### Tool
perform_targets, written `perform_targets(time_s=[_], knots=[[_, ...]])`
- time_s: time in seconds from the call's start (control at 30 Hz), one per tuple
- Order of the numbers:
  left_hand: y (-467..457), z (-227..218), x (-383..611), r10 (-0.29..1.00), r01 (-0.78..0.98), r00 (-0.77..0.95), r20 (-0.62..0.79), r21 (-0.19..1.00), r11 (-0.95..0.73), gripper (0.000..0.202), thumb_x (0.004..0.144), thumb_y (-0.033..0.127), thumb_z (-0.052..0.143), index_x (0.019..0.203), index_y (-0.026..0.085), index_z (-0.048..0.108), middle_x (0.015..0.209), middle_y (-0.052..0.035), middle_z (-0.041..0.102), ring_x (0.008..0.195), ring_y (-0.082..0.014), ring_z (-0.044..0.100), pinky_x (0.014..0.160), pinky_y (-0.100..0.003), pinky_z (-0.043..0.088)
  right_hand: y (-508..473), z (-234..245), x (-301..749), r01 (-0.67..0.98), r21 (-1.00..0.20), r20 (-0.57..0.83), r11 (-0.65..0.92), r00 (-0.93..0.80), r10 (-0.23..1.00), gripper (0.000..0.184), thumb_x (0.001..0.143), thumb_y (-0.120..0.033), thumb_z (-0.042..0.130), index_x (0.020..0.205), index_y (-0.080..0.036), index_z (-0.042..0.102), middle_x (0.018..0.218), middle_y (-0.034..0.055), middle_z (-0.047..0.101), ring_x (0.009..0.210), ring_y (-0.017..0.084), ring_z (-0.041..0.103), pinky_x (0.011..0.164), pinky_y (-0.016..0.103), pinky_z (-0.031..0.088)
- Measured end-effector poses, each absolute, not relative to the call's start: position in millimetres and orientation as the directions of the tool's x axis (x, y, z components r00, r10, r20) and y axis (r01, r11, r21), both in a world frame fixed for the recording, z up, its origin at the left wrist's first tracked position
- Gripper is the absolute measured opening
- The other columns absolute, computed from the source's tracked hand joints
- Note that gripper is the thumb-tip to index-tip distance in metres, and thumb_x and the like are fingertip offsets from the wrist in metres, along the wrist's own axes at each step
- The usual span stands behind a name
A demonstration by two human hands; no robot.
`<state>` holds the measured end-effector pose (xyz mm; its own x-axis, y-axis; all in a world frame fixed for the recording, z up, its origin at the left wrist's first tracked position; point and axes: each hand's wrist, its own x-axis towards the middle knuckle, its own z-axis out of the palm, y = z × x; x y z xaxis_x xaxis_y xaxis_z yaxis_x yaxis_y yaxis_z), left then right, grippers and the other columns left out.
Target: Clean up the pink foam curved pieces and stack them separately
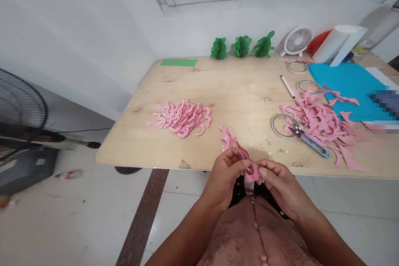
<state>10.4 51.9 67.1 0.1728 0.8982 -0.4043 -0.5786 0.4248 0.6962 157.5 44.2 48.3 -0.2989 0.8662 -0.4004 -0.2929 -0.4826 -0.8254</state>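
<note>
Item: pink curved cutout (252, 171), held just off the counter's (243, 91) near edge, pinched between my left hand (225, 176) and right hand (280, 183), fingers narrow on its rim. I judge it light, soft, easily creased; best held by the edges.

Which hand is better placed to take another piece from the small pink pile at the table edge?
Left, probably. The left hand sits just below the small pink pile; the right hand is farther off. Both pinch the pink piece.
</note>
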Motion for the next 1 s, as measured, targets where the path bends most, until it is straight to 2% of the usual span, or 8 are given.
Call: perform_targets(time_s=[0.17,0.37,0.67,1.0], knots=[[50.4,65.8,9.9,0.899,-0.611,0.176,-0.402,0.671,0.420,0.014,0.067,0.007,0.064,0.079,0.013,0.061,0.069,-0.0002,0.060,0.060,-0.0097,0.054,0.063,-0.022,0.043,44.5,50.3,156.0,-0.333,-0.789,-0.433,-0.516,-0.295,0.852,0.028,0.069,-0.043,0.077,0.072,-0.018,0.067,0.062,-0.0018,0.057,0.058,0.012,0.047,0.059,0.024,0.038],[50.8,66.0,12.9,0.908,-0.620,0.135,-0.396,0.682,0.389,0.018,0.066,0.005,0.059,0.081,0.013,0.061,0.067,-0.0001,0.059,0.060,-0.0101,0.053,0.061,-0.022,0.043,45.1,49.7,154.6,-0.341,-0.788,-0.424,-0.512,-0.302,0.854,0.025,0.070,-0.041,0.077,0.072,-0.018,0.068,0.062,-0.0019,0.057,0.062,0.012,0.049,0.063,0.024,0.039],[49.0,66.7,13.1,0.874,-0.622,0.067,-0.481,0.665,0.414,0.026,0.068,0.014,0.061,0.094,0.012,0.065,0.083,-0.0086,0.070,0.071,-0.0169,0.062,0.070,-0.028,0.047,44.3,42.4,156.7,-0.244,-0.830,-0.438,-0.501,-0.272,0.857,0.027,0.072,-0.044,0.075,0.082,-0.019,0.072,0.069,0.0003,0.062,0.065,0.013,0.052,0.064,0.024,0.041],[44.5,63.7,18.9,0.899,-0.599,-0.008,-0.438,0.722,0.346,0.012,0.069,0.016,0.070,0.078,0.014,0.063,0.066,-0.0002,0.062,0.061,-0.0107,0.055,0.064,-0.022,0.044,43.3,41.9,158.2,-0.199,-0.857,-0.412,-0.475,-0.286,0.865,0.023,0.077,-0.042,0.071,0.081,-0.019,0.071,0.071,0.0006,0.064,0.067,0.014,0.056,0.065,0.024,0.044]])
